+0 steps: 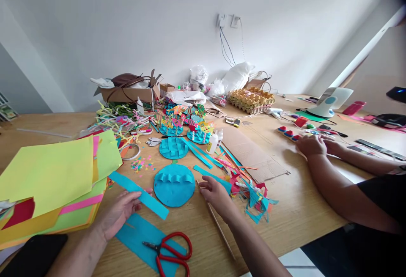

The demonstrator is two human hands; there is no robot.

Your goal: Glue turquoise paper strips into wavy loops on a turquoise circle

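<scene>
My left hand (118, 213) lies with its fingers stretched flat on a long blue paper strip (139, 195) near the table's front edge. My right hand (215, 194) rests next to a blue paper disc (174, 186) with folded waves; its fingers are loosely curled by the end of a thin wooden stick (218, 227), and nothing shows in its grip. A blue paper sheet (139, 237) lies under red-handled scissors (169, 251) between my arms.
A stack of yellow and pink paper (50, 184) fills the left. Further blue discs, coloured scraps, a glue bottle (212, 142), cardboard (250, 154) and an egg tray (250, 98) sit behind. Another person's hands (314, 145) rest at the right.
</scene>
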